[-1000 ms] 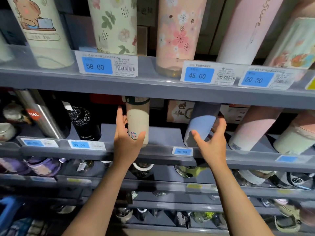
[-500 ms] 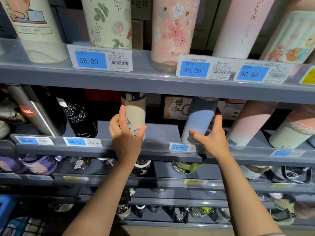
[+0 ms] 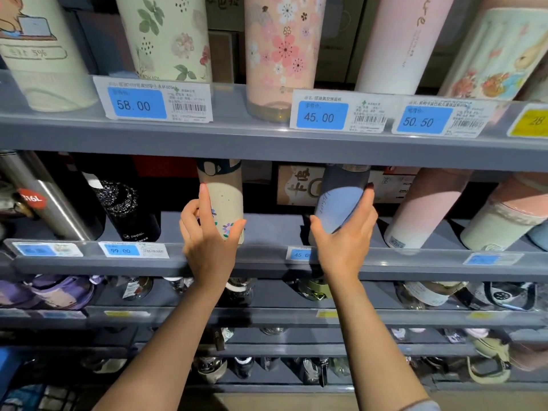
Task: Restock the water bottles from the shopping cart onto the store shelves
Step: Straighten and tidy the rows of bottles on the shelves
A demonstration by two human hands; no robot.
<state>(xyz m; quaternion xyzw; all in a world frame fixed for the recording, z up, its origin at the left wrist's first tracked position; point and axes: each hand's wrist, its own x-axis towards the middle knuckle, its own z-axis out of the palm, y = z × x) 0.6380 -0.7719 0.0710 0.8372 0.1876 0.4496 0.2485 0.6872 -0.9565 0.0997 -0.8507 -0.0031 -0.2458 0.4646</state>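
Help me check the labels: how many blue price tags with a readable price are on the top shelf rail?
3. The 58.00 tag is at left, the 45.00 tag at centre, the 50.50 tag to its right. A yellow tag sits cut off at the frame edge.

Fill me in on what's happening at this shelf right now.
A person is stocking bottles on the second grey shelf. The left hand grips a cream bottle with small flower prints and a dark lid; the right hand grips a blue bottle with a dark grey top. Both bottles stand near the shelf's front edge, between a black speckled Pepsi bottle and a pale pink bottle.
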